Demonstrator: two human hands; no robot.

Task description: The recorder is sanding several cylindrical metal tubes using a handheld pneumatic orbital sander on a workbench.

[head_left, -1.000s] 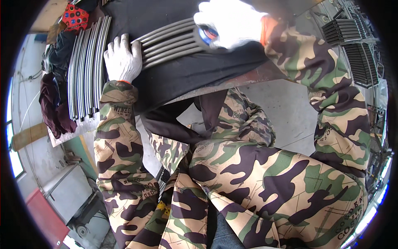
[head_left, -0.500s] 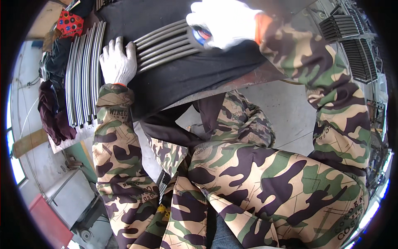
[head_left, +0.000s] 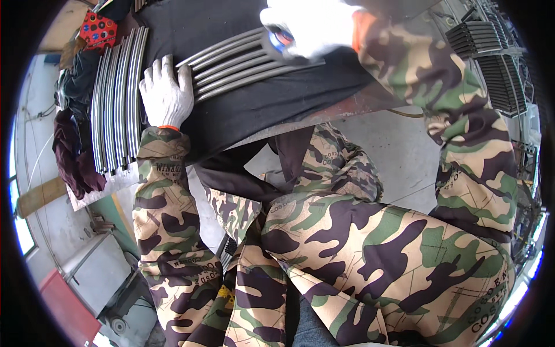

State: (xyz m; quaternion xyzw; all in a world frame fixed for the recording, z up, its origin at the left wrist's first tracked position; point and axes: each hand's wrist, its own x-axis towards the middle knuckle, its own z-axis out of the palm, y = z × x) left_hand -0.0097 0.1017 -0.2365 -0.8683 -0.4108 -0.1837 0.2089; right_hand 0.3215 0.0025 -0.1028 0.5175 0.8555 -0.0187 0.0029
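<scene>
A dark table (head_left: 300, 98) holds a row of long grey metal rods (head_left: 243, 63) that run left to right. The left hand (head_left: 165, 95) lies flat and open on their near end. The right hand (head_left: 309, 26) holds their far end.

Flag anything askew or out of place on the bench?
Nothing looks damaged or spilled. Two bundles of curved metal rods lie at different angles: one near the bench's left edge, another slanting across the dark mat under both gloved hands, left hand and right hand. Bunched cloth hangs off the left edge.
</scene>
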